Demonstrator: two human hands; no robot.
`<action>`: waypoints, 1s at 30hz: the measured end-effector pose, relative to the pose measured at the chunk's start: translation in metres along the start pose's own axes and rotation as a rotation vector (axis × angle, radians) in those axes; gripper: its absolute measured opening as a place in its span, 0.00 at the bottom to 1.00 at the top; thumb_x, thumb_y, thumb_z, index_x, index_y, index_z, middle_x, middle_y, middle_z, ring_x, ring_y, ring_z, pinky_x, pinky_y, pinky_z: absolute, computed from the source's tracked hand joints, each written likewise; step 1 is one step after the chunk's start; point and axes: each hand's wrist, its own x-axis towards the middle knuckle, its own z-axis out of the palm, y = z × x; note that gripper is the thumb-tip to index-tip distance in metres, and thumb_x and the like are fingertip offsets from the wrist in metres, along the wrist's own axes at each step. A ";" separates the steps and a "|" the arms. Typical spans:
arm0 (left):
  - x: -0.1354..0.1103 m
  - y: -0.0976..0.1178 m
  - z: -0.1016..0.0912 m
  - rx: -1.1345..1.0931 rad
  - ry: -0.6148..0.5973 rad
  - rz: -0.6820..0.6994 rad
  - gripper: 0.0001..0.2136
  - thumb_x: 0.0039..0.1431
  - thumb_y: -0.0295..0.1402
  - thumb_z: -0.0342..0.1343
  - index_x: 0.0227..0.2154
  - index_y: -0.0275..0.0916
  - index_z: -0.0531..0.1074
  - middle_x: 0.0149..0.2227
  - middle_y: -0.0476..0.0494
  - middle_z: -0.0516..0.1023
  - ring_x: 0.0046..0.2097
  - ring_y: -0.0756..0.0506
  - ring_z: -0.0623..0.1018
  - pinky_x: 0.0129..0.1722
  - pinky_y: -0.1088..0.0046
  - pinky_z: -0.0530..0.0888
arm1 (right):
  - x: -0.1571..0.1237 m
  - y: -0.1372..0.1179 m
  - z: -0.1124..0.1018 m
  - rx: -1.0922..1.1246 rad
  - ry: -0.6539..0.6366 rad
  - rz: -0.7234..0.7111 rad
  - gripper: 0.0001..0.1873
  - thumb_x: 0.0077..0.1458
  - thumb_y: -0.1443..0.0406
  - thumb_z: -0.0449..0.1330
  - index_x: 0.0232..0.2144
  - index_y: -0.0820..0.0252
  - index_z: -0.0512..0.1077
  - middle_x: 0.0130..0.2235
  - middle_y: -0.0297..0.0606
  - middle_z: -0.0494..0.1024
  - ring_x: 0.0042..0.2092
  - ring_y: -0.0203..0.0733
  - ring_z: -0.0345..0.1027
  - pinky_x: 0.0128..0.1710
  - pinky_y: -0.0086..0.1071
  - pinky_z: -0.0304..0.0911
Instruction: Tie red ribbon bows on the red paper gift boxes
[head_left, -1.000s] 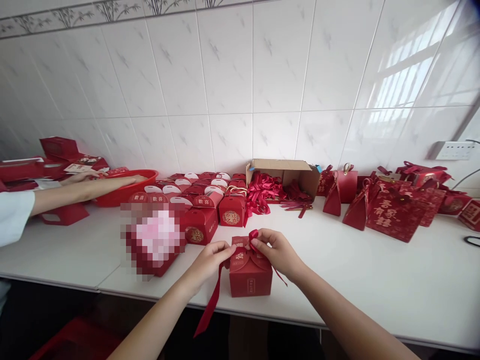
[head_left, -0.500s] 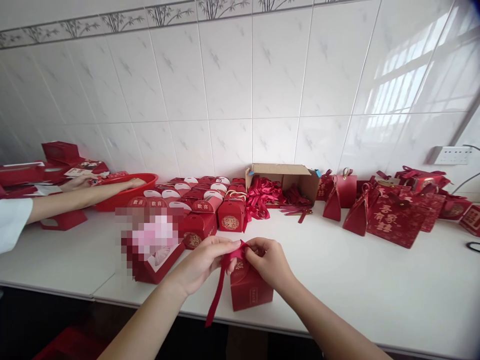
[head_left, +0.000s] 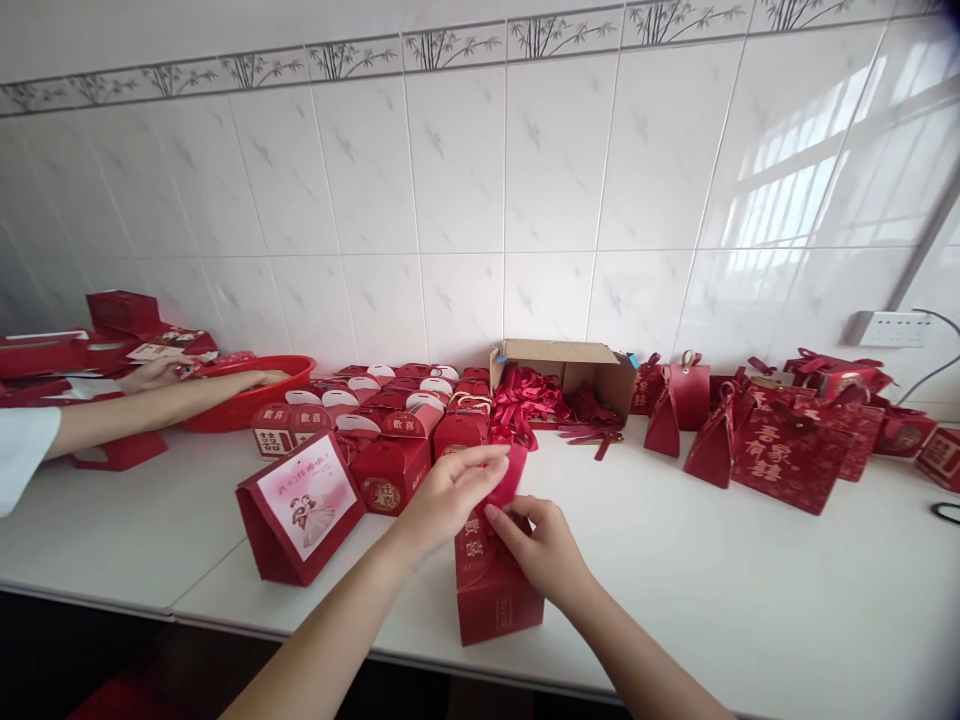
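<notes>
A red gift box (head_left: 495,603) with gold characters stands near the table's front edge. Above its top my left hand (head_left: 450,500) is closed on a red ribbon (head_left: 513,472), a wide band of which stands up beside the fingertips. My right hand (head_left: 546,548) has thumb and fingers pinched at the top of the same box, where the ribbon meets it; the exact grip is partly hidden. Just left of the hands sits a tent-shaped red box (head_left: 306,515) with a pink picture of a couple.
Rows of red gift boxes (head_left: 390,470) stand behind. A cardboard box (head_left: 570,352) by the wall holds red ribbons. Finished-looking red bags (head_left: 787,450) are at right. A co-worker's arm (head_left: 150,405) reaches into a red basin (head_left: 300,378) at left.
My left hand has risen slightly with the ribbon, whose long end hung down at the box's left before and now stands above the box. The camera view has tilted upward a little.
</notes>
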 end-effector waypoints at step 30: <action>-0.024 -0.063 -0.006 0.370 0.149 0.285 0.04 0.57 0.28 0.53 0.28 0.40 0.64 0.30 0.51 0.72 0.37 0.49 0.75 0.40 0.72 0.72 | -0.008 0.003 0.000 0.005 0.094 -0.034 0.12 0.52 0.59 0.61 0.35 0.59 0.79 0.36 0.41 0.74 0.37 0.43 0.70 0.40 0.36 0.66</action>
